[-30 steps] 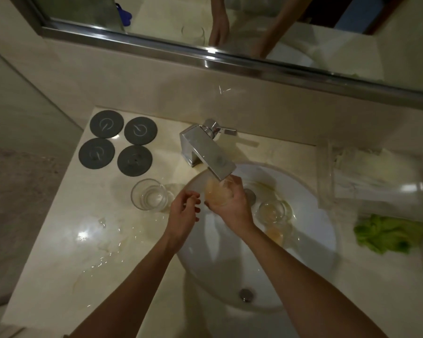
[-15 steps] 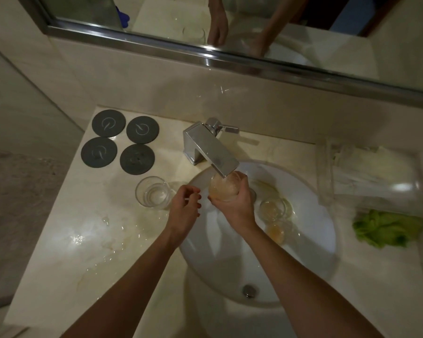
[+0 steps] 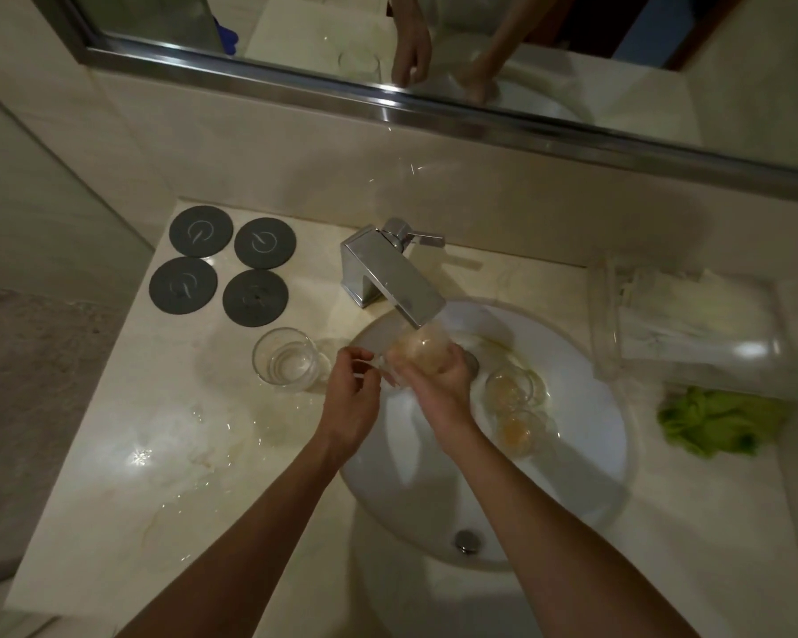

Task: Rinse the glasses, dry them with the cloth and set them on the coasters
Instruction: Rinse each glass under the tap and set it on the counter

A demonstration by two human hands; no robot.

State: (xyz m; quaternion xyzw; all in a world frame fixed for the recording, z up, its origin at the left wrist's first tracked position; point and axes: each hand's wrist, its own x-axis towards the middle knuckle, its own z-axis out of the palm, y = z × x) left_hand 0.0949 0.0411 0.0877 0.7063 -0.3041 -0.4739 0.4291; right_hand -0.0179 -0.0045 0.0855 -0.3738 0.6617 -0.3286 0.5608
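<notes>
Little has moved: right hand (image 3: 438,375) still grips a glass (image 3: 418,354) under the tap (image 3: 390,276), centre frame, to rinse it; left hand (image 3: 353,393), grip loosely curled, holds nothing. Coasters (image 3: 224,264) wait upper left.

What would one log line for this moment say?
stage: rinsing | right hand: holds glass under faucet | left hand: beside it | coasters: bare | cloth: unused
</notes>
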